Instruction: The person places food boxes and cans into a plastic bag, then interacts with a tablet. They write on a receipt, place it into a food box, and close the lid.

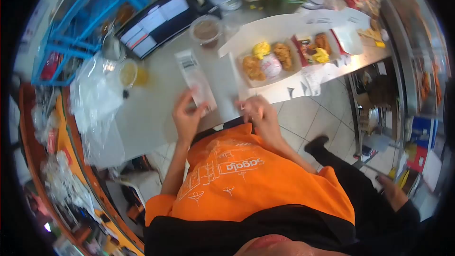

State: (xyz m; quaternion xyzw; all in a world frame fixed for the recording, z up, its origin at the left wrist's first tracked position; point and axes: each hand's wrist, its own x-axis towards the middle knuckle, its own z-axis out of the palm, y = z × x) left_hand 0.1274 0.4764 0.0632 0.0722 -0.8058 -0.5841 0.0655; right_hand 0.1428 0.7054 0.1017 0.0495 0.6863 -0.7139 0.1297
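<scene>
My left hand point(186, 114) has its fingers bent over the lower part of a white printed paper strip point(199, 83), which lies on the grey counter point(156, 92). To its right, my right hand point(260, 114) is curled near the front left corner of an open white box point(230, 78); its fingertips are too blurred to show what they hold. Inside the box, a left compartment has fried chicken point(253, 68), yellow food point(261, 50) and a round wrapped item point(271, 66). More chicken point(323, 43) and a red packet point(303, 45) sit in the right compartment.
A tablet point(154, 21), a lidded brown tub point(206, 31), a clear yellow cup point(128, 73) and plastic bags point(95, 99) stand behind and left. Blue crates point(76, 28) are at back left. Metal shelving point(374, 109) is at the right. Another person's hand point(393, 192) shows lower right.
</scene>
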